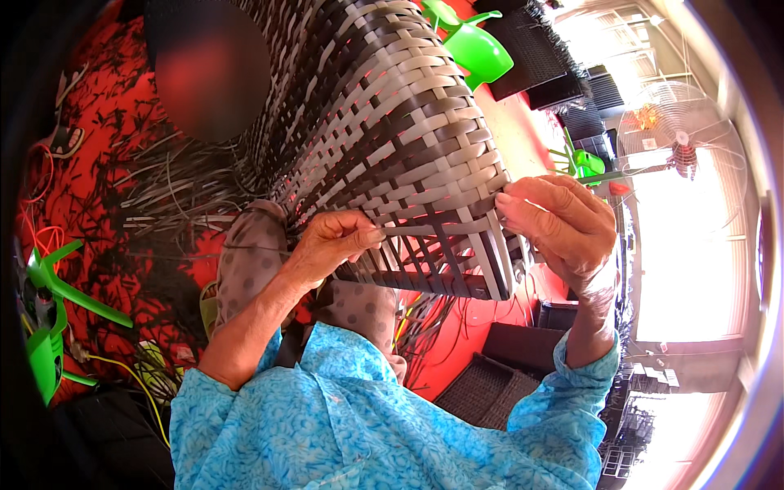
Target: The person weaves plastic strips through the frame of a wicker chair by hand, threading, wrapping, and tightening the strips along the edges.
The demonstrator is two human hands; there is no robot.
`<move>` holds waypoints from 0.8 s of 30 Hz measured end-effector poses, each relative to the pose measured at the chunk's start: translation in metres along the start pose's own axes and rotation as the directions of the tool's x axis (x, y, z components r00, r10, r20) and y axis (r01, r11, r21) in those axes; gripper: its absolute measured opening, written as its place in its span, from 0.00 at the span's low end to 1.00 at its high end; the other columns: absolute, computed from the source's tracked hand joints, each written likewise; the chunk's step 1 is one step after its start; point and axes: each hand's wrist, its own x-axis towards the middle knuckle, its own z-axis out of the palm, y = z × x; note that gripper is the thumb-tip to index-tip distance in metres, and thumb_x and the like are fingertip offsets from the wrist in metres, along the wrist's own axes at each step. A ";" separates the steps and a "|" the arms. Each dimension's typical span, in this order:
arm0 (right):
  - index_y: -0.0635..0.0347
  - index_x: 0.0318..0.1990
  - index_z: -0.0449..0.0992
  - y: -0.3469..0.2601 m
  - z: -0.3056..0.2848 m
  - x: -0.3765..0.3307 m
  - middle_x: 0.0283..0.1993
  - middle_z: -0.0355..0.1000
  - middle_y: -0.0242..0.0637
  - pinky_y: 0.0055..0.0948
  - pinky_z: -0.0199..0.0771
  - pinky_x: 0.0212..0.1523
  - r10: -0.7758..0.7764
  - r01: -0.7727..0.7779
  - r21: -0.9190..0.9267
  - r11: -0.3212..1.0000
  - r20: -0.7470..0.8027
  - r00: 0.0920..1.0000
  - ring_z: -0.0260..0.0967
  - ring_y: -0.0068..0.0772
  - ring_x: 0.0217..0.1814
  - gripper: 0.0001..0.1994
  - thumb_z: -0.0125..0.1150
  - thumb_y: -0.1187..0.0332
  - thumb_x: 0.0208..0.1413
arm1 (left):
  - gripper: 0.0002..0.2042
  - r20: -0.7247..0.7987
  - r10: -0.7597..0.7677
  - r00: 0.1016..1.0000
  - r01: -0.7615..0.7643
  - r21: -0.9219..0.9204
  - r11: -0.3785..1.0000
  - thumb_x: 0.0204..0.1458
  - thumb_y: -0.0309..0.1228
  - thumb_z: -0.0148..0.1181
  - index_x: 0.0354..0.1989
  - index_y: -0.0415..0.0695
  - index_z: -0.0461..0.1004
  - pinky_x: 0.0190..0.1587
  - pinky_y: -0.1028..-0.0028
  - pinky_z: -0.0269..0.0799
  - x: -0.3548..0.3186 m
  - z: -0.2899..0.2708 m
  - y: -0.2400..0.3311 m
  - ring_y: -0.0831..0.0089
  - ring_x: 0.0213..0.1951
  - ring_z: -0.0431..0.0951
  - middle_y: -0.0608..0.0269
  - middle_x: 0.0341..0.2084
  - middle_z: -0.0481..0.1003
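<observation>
A large woven piece (392,122) of grey, brown and black flat plastic strips leans across my lap. Its lower end is an open lattice of dark strips (433,260) over a frame. My left hand (333,243) pinches a grey flat strip (425,230) between thumb and fingertips at the left of this lattice. From there the strip runs right toward the corner. At that corner my right hand (563,224) is closed, thumb and fingertips pressed together against the edge of the weave. Whatever lies between the right fingertips is too small to make out.
Loose strips (175,184) and dark scraps cover the red floor (114,49) at left. Green plastic chairs (478,49) stand at the far right and a green frame (49,327) at left. Dark woven pieces (490,388) lie right of my knees. A fan (682,139) stands at far right.
</observation>
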 end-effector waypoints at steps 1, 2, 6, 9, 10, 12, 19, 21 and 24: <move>0.58 0.31 0.76 0.001 0.002 -0.001 0.30 0.71 0.36 0.30 0.73 0.32 -0.011 0.011 -0.015 1.000 -0.010 1.000 0.70 0.35 0.29 0.14 0.62 0.76 0.30 | 0.07 0.000 0.002 1.000 -0.002 0.006 1.000 0.50 0.34 0.57 0.27 0.43 0.74 0.19 0.84 0.56 0.000 0.000 0.000 0.87 0.18 0.62 0.68 0.21 0.73; 0.58 0.31 0.76 0.001 0.003 0.000 0.30 0.71 0.36 0.30 0.73 0.32 -0.010 0.010 -0.015 1.000 -0.008 1.000 0.70 0.35 0.29 0.14 0.62 0.76 0.30 | 0.08 0.000 0.005 1.000 -0.005 0.012 1.000 0.50 0.34 0.57 0.27 0.43 0.74 0.19 0.84 0.56 0.000 0.000 0.000 0.87 0.18 0.62 0.67 0.21 0.73; 0.59 0.31 0.76 0.001 0.005 0.001 0.30 0.71 0.36 0.30 0.73 0.33 0.000 -0.001 -0.021 1.000 -0.041 0.999 0.70 0.34 0.29 0.13 0.62 0.76 0.30 | 0.09 -0.015 -0.006 1.000 0.007 0.060 0.998 0.50 0.35 0.57 0.26 0.42 0.74 0.19 0.85 0.55 -0.003 0.000 0.001 0.87 0.18 0.62 0.68 0.21 0.73; 0.59 0.30 0.76 -0.004 0.006 -0.003 0.30 0.71 0.36 0.29 0.72 0.34 0.063 -0.064 -0.018 0.998 -0.056 0.996 0.70 0.33 0.30 0.13 0.62 0.77 0.30 | 0.10 0.011 0.010 1.000 -0.010 0.033 0.999 0.50 0.35 0.56 0.25 0.41 0.73 0.18 0.85 0.54 -0.007 0.006 0.000 0.87 0.17 0.61 0.70 0.16 0.70; 0.59 0.30 0.76 -0.006 0.006 -0.003 0.30 0.71 0.36 0.29 0.72 0.35 0.110 -0.110 -0.004 0.994 -0.062 0.992 0.70 0.32 0.31 0.13 0.62 0.78 0.31 | 0.10 0.022 -0.014 1.000 0.014 0.005 1.000 0.50 0.35 0.56 0.24 0.41 0.73 0.18 0.85 0.53 -0.007 0.010 0.000 0.87 0.16 0.60 0.72 0.14 0.67; 0.60 0.31 0.76 -0.009 0.003 -0.001 0.31 0.71 0.36 0.28 0.72 0.36 0.143 -0.142 0.022 0.990 -0.025 0.989 0.70 0.33 0.32 0.12 0.62 0.79 0.33 | 0.10 0.030 -0.040 0.999 0.041 -0.024 0.999 0.51 0.35 0.56 0.24 0.41 0.73 0.17 0.85 0.51 -0.006 0.011 -0.002 0.87 0.15 0.59 0.73 0.12 0.64; 0.61 0.45 0.71 -0.043 0.001 0.013 0.52 0.64 0.45 0.35 0.63 0.52 0.390 -0.401 0.098 0.911 0.111 0.914 0.62 0.44 0.55 0.24 0.64 0.76 0.34 | 0.13 0.006 -0.038 0.999 0.038 -0.026 0.999 0.50 0.39 0.56 0.22 0.43 0.73 0.16 0.84 0.47 0.003 0.015 0.001 0.88 0.14 0.56 0.76 0.11 0.61; 0.61 0.45 0.70 -0.047 0.009 0.015 0.52 0.63 0.45 0.36 0.65 0.49 0.388 -0.390 0.003 0.921 0.091 0.917 0.62 0.45 0.52 0.23 0.62 0.77 0.35 | 0.13 0.015 -0.024 1.000 0.024 -0.042 0.999 0.51 0.39 0.56 0.23 0.42 0.73 0.16 0.84 0.47 0.004 0.017 0.002 0.88 0.14 0.56 0.76 0.11 0.61; 0.59 0.43 0.71 -0.045 0.017 0.015 0.50 0.62 0.46 0.37 0.67 0.47 0.379 -0.371 -0.110 0.922 0.063 0.923 0.62 0.48 0.48 0.21 0.57 0.81 0.35 | 0.13 0.034 -0.003 0.999 0.004 -0.043 0.999 0.51 0.39 0.55 0.24 0.42 0.73 0.16 0.85 0.47 0.005 0.017 0.002 0.88 0.14 0.56 0.76 0.11 0.61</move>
